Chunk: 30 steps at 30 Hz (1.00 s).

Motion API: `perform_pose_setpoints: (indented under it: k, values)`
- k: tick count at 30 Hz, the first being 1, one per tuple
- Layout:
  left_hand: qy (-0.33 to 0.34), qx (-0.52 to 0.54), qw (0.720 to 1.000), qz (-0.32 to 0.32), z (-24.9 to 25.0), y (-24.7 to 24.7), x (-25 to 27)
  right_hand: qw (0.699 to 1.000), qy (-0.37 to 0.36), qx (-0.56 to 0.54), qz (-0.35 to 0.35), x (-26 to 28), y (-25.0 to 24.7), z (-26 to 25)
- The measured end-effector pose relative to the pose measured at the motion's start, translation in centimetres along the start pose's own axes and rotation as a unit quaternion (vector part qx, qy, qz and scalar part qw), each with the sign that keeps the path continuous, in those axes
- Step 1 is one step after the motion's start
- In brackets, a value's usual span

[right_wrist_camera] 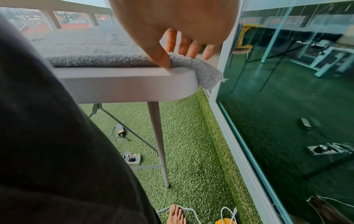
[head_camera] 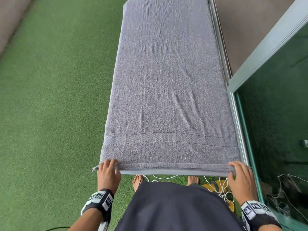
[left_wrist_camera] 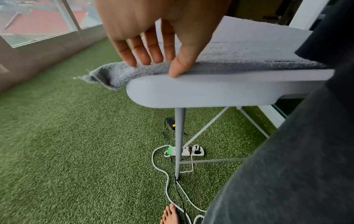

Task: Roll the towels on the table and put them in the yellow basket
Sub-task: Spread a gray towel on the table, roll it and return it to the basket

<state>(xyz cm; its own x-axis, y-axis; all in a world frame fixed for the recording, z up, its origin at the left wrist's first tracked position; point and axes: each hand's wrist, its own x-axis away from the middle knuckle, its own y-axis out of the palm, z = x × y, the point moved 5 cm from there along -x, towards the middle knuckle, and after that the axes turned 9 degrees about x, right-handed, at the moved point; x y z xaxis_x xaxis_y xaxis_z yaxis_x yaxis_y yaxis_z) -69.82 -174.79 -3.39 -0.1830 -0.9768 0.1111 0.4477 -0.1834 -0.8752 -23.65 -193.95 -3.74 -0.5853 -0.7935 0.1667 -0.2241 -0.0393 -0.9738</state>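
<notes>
at the near table edge: both hands on the towel hem

across the table point(head_camera: 166, 172) i see the grey towel point(head_camera: 166, 89) lying flat. left hand point(head_camera: 108, 172) and right hand point(head_camera: 240, 174) each pinch a near corner, thumb under, fingers on top.

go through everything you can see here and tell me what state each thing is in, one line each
Grey towel: spread flat along the table, near hem just turned over, corners hanging off both sides.
Left hand: pinching the towel's near-left hem, fingers on top, thumb below.
Right hand: pinching the near-right hem the same way.
Table: standing, covered by the towel.
Power strip: on the grass, plugs in, indicator lit.
Yellow basket: not clearly in view.
</notes>
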Motion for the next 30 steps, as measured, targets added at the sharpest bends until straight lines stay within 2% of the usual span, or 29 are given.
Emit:
perform_pose_setpoints:
  k: [4,8,14,17,21,23,27,30]
  values:
    - [-0.054,0.026,0.998,0.03,-1.3,-0.9,-0.7,0.999,0.028,-0.03,0.007,-1.2,-0.3,0.4]
    - [-0.05,0.04,0.997,0.032,-1.5,-1.6,-1.1,0.998,0.003,-0.045,0.038,-1.5,-1.1,0.1]
    - [0.002,-0.044,0.999,-0.008,-1.6,-2.1,-1.4,0.999,-0.019,0.008,0.035,-1.3,-1.4,0.7]
    - [-0.03,-0.086,0.995,-0.05,-1.7,-1.9,-2.4,0.999,-0.016,0.039,0.017,-1.5,-1.0,0.4]
    - [-0.068,-0.132,0.988,-0.041,-1.8,-1.9,-3.7,0.998,0.029,0.044,0.031,-2.3,-1.6,-0.1]
    - [-0.07,-0.117,0.99,-0.031,-1.0,-2.0,-3.8,0.999,0.042,0.017,0.026,-2.7,-2.2,-0.5]
    - [-0.078,0.015,0.995,-0.064,-0.2,-0.7,-3.7,0.999,-0.003,-0.034,-0.023,-2.5,-1.0,-1.1]
    - [-0.059,0.0,0.997,-0.058,-0.4,0.0,-2.9,1.0,-0.015,0.004,-0.018,-1.9,-0.2,-0.6]
